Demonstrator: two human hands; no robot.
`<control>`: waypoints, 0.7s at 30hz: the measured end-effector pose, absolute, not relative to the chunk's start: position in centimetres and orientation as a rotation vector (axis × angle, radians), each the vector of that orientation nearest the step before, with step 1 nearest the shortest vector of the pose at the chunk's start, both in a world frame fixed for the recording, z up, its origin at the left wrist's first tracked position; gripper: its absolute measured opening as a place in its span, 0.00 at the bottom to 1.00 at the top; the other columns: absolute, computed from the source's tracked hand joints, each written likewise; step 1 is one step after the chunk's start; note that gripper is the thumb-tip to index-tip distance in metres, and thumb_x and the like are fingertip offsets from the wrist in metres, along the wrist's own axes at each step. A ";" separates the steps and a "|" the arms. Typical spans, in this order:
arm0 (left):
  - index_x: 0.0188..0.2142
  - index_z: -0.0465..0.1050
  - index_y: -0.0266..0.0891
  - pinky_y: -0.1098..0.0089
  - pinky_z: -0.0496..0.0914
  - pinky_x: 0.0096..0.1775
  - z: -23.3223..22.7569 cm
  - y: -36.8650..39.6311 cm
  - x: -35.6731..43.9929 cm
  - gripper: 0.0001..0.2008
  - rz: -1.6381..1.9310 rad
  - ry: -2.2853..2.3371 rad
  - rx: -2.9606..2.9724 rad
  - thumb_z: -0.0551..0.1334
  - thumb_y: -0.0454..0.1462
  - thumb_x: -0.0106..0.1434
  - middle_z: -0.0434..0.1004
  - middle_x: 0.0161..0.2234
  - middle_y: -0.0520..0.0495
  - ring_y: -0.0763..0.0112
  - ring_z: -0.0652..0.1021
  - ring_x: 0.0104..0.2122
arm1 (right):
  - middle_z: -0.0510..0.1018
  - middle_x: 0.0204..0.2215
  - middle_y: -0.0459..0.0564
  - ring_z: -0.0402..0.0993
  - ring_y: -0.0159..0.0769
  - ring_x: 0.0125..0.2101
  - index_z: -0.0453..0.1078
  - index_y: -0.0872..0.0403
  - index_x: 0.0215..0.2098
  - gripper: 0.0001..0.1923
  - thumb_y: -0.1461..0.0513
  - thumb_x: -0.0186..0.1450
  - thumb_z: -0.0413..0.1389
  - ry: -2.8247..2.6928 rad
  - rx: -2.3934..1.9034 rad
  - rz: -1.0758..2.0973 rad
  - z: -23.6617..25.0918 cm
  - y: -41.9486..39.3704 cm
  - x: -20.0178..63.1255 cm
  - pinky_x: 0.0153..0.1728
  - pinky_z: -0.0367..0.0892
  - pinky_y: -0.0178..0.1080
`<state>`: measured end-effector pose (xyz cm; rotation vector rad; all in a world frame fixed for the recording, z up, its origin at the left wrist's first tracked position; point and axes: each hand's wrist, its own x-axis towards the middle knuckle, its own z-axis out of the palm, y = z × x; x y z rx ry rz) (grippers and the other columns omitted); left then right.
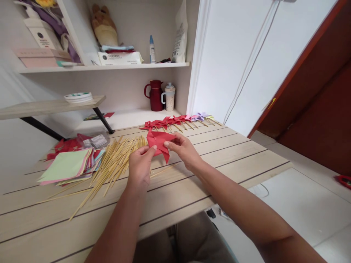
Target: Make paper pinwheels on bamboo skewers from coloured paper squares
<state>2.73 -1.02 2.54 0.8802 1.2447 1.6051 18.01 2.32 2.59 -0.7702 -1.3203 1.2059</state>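
Observation:
A red folded paper pinwheel (159, 140) is held up over the table between both hands. My left hand (140, 164) pinches its lower left edge between thumb and fingers. On the other side, my right hand (182, 148) grips a right-hand blade, thumb in front and fingers behind. Close to my left hand lies a loose heap of thin wooden sticks (115, 160). Behind the pinwheel, a row of finished paper pinwheels on sticks (167, 121), red, pink, purple and yellow, runs along the table's back edge.
A stack of coloured paper squares (65, 164) lies left of the sticks, with red folded papers (67, 145) and a clear plastic packet (95, 141) behind it. A small raised shelf (52, 106) stands at the left. A dark red jug (156, 96) and a cup (170, 98) stand at the back.

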 end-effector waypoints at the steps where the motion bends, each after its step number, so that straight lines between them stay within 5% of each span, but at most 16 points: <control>1: 0.31 0.82 0.36 0.64 0.73 0.42 2.6 -1.0 2.6 0.16 1.614 1.236 0.846 0.77 0.42 0.45 0.84 0.32 0.44 0.65 0.81 0.33 | 0.80 0.41 0.50 0.73 0.40 0.41 0.75 0.49 0.43 0.19 0.50 0.58 0.68 -1.335 -0.774 1.136 2.6 2.4 18.2 0.46 0.68 0.43; 7: 0.30 0.82 0.36 0.63 0.73 0.42 2.6 -1.0 2.5 0.15 1.560 1.220 0.874 0.76 0.42 0.45 0.84 0.32 0.43 0.64 0.81 0.33 | 0.69 0.60 0.52 0.68 0.45 0.56 0.68 0.40 0.62 0.31 0.52 0.62 0.66 -1.499 -0.773 0.859 3.0 2.5 19.3 0.57 0.64 0.49; 14: 0.29 0.82 0.36 0.63 0.72 0.42 2.6 -1.3 3.0 0.14 1.467 1.188 0.958 0.77 0.42 0.45 0.84 0.32 0.44 0.64 0.80 0.32 | 0.78 0.47 0.49 0.71 0.44 0.53 0.81 0.43 0.44 0.10 0.56 0.64 0.65 -1.559 -0.705 0.825 2.6 2.8 19.1 0.58 0.63 0.48; 21: 0.30 0.82 0.36 0.61 0.71 0.41 2.4 -1.4 2.9 0.16 1.323 1.146 1.010 0.78 0.43 0.44 0.84 0.32 0.42 0.63 0.80 0.32 | 0.79 0.40 0.48 0.73 0.41 0.47 0.81 0.46 0.36 0.03 0.59 0.63 0.64 -1.542 -0.661 0.894 2.6 3.0 19.3 0.55 0.64 0.47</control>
